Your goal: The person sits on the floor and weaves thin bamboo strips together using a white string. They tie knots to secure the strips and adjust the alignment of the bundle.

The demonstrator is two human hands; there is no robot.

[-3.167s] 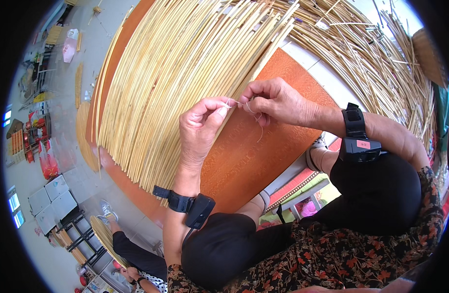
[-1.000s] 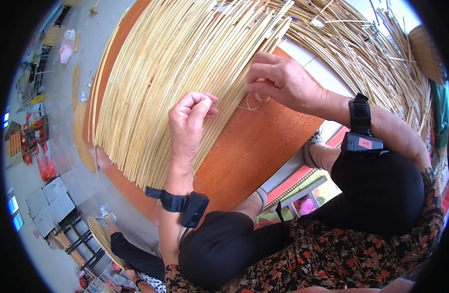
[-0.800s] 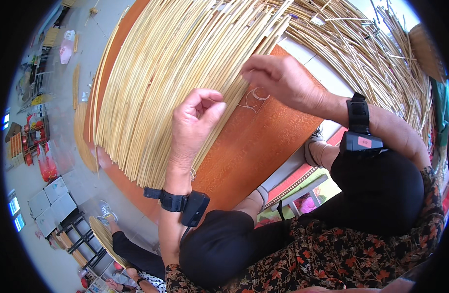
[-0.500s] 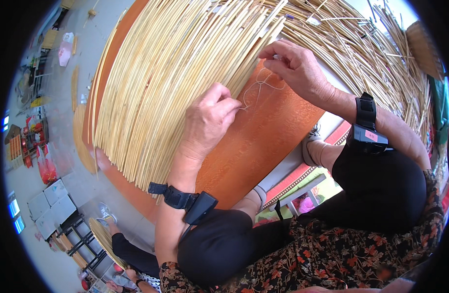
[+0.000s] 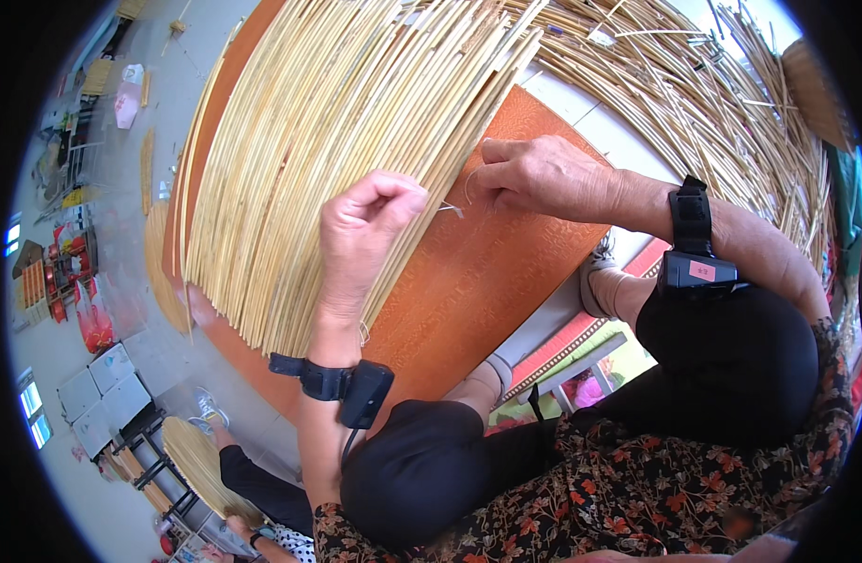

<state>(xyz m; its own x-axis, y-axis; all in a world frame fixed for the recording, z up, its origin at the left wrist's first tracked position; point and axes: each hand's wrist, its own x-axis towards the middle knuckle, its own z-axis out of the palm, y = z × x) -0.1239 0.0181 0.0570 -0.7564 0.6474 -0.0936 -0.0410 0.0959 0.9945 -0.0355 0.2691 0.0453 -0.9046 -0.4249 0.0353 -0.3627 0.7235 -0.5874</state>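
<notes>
Several pale thin sticks [image 5: 290,159] lie side by side as a mat on an orange-brown board [image 5: 487,272]. My left hand [image 5: 361,235] is over the mat's right edge, thumb and fingers pinched together; what they hold, if anything, is too small to make out. To its right, above the bare board, my right hand [image 5: 548,178] pinches a thin white string [image 5: 468,190], which curves down by the fingertips. A short white piece [image 5: 453,209] shows at the sticks' edge between the two hands. Each wrist wears a black strapped device.
A large heap of loose sticks [image 5: 675,103] spreads at the far right, beside a woven basket [image 5: 816,94]. My bent legs flank the board's near end. At the lower left, another person holds a round woven tray [image 5: 201,464]. Grey boxes [image 5: 103,389] stand at the left.
My right hand has come down and left, nearer the board's middle. My left hand has shifted left over the sticks. The string's wide loops between the hands no longer show.
</notes>
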